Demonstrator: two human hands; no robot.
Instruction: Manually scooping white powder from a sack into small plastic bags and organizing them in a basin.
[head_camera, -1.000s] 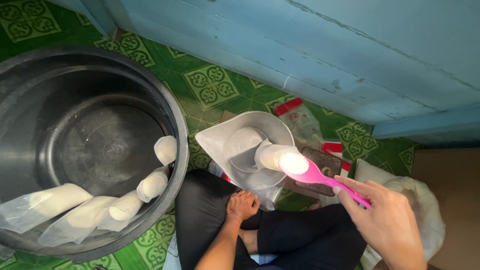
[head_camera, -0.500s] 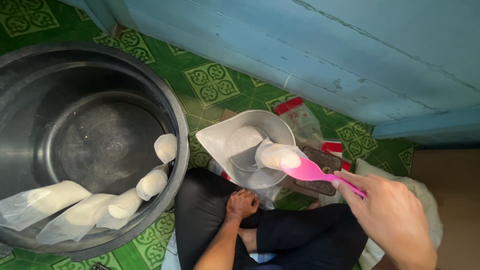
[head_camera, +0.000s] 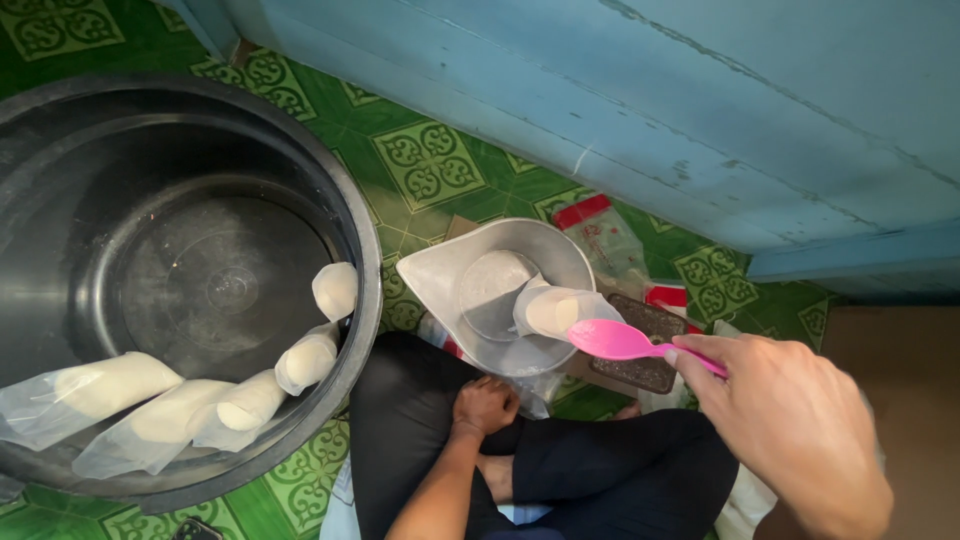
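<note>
Right-hand fingers (head_camera: 700, 352) pinch pink plastic spoon (head_camera: 630, 342) handle; bowl points 9 o'clock, touching white-filled clear plastic bag (head_camera: 555, 310). Left hand (head_camera: 487, 405) fisted, near, 7 o'clock of bag.

We see a pink plastic spoon (head_camera: 622, 340), bowl pointing left, level above a clear bag (head_camera: 553, 312) of white filling that stands tilted in a grey pan (head_camera: 470, 262) on the floor.
</note>
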